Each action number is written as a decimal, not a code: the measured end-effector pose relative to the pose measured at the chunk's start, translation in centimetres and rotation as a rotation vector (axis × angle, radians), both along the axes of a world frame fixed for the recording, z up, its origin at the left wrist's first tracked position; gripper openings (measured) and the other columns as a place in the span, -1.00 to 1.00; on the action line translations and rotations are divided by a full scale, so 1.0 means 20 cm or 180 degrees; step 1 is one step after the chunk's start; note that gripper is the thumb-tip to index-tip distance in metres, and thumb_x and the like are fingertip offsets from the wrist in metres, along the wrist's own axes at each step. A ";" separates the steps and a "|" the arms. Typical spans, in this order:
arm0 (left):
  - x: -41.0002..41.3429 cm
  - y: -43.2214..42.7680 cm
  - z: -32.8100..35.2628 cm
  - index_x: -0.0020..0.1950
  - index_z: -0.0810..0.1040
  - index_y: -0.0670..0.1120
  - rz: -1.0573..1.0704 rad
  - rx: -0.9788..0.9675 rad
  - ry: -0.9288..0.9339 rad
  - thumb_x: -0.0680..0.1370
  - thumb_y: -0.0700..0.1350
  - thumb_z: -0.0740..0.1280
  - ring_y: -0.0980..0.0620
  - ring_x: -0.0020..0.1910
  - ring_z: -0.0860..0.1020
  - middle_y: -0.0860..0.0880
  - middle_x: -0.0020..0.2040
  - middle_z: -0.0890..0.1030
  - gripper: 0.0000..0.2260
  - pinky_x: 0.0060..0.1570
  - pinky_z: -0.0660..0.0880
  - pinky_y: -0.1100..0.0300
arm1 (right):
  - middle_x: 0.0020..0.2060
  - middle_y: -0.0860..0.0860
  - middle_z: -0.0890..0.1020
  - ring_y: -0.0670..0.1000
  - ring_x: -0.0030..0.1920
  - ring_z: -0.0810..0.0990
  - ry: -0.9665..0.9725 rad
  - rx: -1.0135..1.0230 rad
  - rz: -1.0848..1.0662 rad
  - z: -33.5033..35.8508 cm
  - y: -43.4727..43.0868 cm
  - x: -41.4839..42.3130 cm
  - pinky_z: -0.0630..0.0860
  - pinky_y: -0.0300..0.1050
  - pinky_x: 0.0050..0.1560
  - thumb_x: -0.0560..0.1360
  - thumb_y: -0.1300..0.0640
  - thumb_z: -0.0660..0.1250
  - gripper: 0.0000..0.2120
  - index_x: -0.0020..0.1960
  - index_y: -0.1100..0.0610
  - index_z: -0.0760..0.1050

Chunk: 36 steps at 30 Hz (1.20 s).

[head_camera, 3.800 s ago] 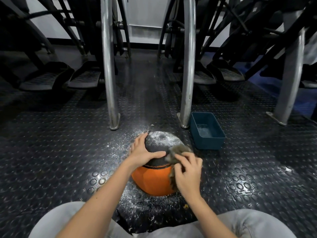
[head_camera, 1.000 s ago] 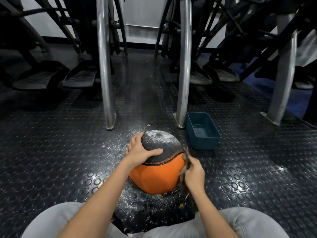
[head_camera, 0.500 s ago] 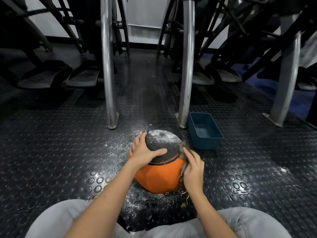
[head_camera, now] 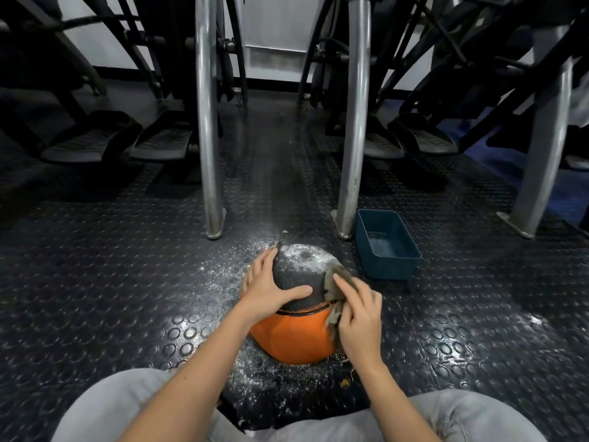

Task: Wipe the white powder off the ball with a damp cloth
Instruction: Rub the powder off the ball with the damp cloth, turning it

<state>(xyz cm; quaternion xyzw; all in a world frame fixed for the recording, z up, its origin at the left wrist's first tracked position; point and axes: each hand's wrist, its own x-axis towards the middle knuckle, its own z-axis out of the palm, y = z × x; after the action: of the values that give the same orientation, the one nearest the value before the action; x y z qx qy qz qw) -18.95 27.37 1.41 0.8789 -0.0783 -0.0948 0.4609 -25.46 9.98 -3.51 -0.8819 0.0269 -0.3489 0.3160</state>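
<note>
I see an orange and grey ball (head_camera: 296,333) on the studded floor (head_camera: 111,282) before my knees, white powder (head_camera: 306,253) on its far top. My left hand (head_camera: 267,288) lies spread on its left side. My right hand (head_camera: 358,317) presses a grey cloth (head_camera: 334,282) against its right side, fingers nearly straight.
</note>
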 end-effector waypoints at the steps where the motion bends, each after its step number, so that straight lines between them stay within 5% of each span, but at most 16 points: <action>1: 0.00 -0.01 0.00 0.54 0.01 0.10 -0.0027 0.0016 0.0002 0.33 0.25 0.47 -0.03 0.51 0.00 0.10 0.53 -0.01 -0.06 0.48 0.01 -0.14 | 0.15 -0.03 0.51 -0.03 0.08 0.34 0.0236 0.0404 -0.0150 -0.02 -0.01 0.01 0.30 -0.33 0.01 0.53 0.35 0.11 -0.59 0.26 0.07 0.51; 5: 0.00 0.00 0.01 0.54 0.01 0.11 -0.0105 -0.0004 -0.0009 0.29 0.30 0.46 -0.02 0.51 0.00 0.11 0.52 0.00 -0.03 0.47 0.01 -0.14 | 0.14 0.08 0.52 0.12 0.18 0.41 0.0946 0.1478 -0.0691 -0.06 -0.08 0.04 0.30 -0.17 0.07 0.55 0.41 0.08 -0.62 0.29 0.21 0.47; 12: 0.04 0.07 -0.04 0.50 0.12 0.16 -0.0253 -0.0241 0.0025 -0.04 0.48 0.41 0.00 0.46 0.13 0.13 0.47 0.12 0.17 0.44 0.14 -0.12 | 0.09 0.00 0.56 0.01 0.01 0.35 -0.0429 -0.0418 -0.0127 -0.03 0.15 -0.08 0.35 -0.18 -0.02 0.46 0.23 0.09 -0.62 0.13 0.10 0.60; 16: 0.06 0.08 -0.04 0.50 0.11 0.16 -0.0419 -0.0264 0.0041 0.01 0.44 0.41 0.01 0.46 0.13 0.13 0.48 0.11 0.11 0.44 0.14 -0.13 | 0.08 -0.03 0.49 -0.06 0.03 0.30 0.0168 0.0916 -0.0601 -0.05 0.06 -0.03 0.28 -0.23 -0.04 0.53 0.29 0.08 -0.60 0.22 0.04 0.55; 19: 0.07 0.06 -0.02 0.50 0.14 0.13 -0.0470 -0.0354 0.0071 0.07 0.37 0.44 0.04 0.43 0.17 0.11 0.46 0.14 0.06 0.44 0.18 -0.04 | 0.14 0.05 0.49 0.08 0.19 0.41 0.1093 0.2334 -0.1008 -0.05 -0.02 0.02 0.34 -0.13 0.15 0.58 0.36 0.07 -0.61 0.31 0.13 0.47; 23: 0.08 0.12 -0.05 0.47 0.22 0.09 0.0348 -0.1619 0.0557 0.20 0.34 0.50 0.00 0.44 0.23 0.01 0.50 0.21 -0.06 0.41 0.23 0.01 | 0.24 0.06 0.50 0.09 0.20 0.48 0.1451 0.3420 -0.0954 -0.05 -0.05 0.04 0.41 0.02 0.26 0.59 0.28 0.07 -0.61 0.36 0.09 0.42; 26: 0.05 0.20 -0.15 0.53 0.13 0.02 0.0888 -0.1650 0.0951 0.37 0.24 0.34 -0.09 0.46 0.22 -0.06 0.53 0.16 -0.20 0.37 0.22 -0.06 | 0.21 0.10 0.53 0.13 0.18 0.49 0.1813 0.3890 -0.0893 -0.06 -0.04 0.04 0.41 0.09 0.26 0.60 0.13 0.09 -0.65 0.35 0.06 0.43; 30: 0.04 0.22 -0.20 0.47 0.24 0.03 0.0668 -0.1703 0.1413 0.42 0.24 0.27 -0.05 0.22 0.40 -0.03 0.38 0.36 -0.33 0.20 0.40 -0.05 | -0.13 0.08 0.67 0.09 -0.06 0.60 0.1838 0.4231 -0.0781 -0.07 -0.06 0.04 0.52 0.02 0.07 0.60 0.14 0.15 -0.74 0.00 0.03 0.62; 33: 0.05 0.23 -0.22 0.32 0.33 0.10 0.0655 -0.1741 0.1265 0.49 0.16 0.27 0.02 0.12 0.44 0.00 0.28 0.40 -0.58 0.07 0.44 -0.01 | -0.27 0.03 0.67 0.02 -0.19 0.60 0.1616 0.4249 -0.0687 -0.07 -0.06 0.03 0.51 -0.09 -0.13 0.58 0.17 0.20 -0.77 0.04 0.09 0.64; 36: 0.03 0.25 -0.23 0.28 0.38 0.07 0.0650 -0.1829 0.1226 0.42 0.25 0.33 0.09 0.07 0.48 0.03 0.23 0.46 -0.50 -0.08 0.45 0.07 | -0.21 0.03 0.69 0.03 -0.10 0.62 0.1582 0.4126 -0.0714 -0.06 -0.05 0.03 0.54 -0.05 -0.02 0.59 0.17 0.20 -0.77 0.04 0.06 0.64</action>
<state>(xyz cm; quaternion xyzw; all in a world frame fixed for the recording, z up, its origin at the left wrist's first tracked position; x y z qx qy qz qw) -18.34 32.27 -3.14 0.6827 0.0748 -0.1862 0.7026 -24.80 8.92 -4.72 -0.5614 0.3916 -0.0812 0.7245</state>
